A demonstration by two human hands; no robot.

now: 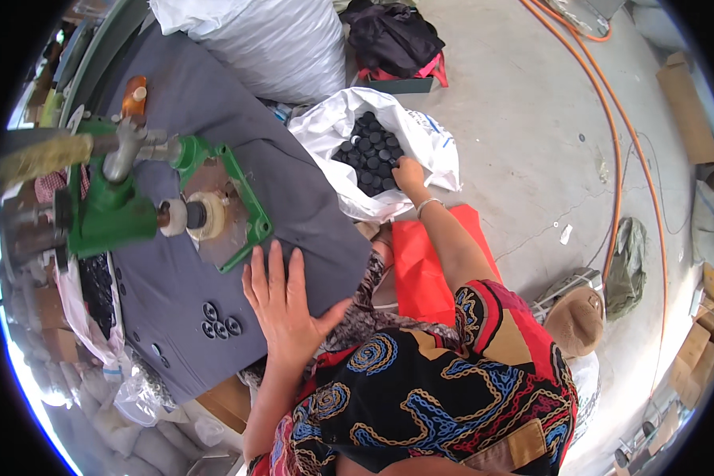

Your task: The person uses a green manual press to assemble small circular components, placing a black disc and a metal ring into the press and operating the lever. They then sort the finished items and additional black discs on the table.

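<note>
My left hand (284, 300) lies flat with fingers spread on the grey cloth (301, 214) covering the table, beside a green bench press (123, 208). A black round cap (197, 214) sits between the press's white round head and a cream-coloured ring. To the right, my right hand (408, 175) reaches into an open white sack (325, 178), its fingers curled at the edge of a heap of black round caps (367, 151). What those fingers hold, if anything, is hidden. Several black ring-shaped pieces (220, 324) are grouped on the cloth left of my left hand.
A full white sack (254, 55) stands beyond the table, near a dark garment (393, 36). Red fabric (428, 258) lies under my right forearm. Orange hoses (616, 135) run along the floor at right, past a brown hat (577, 320) and cardboard (685, 107).
</note>
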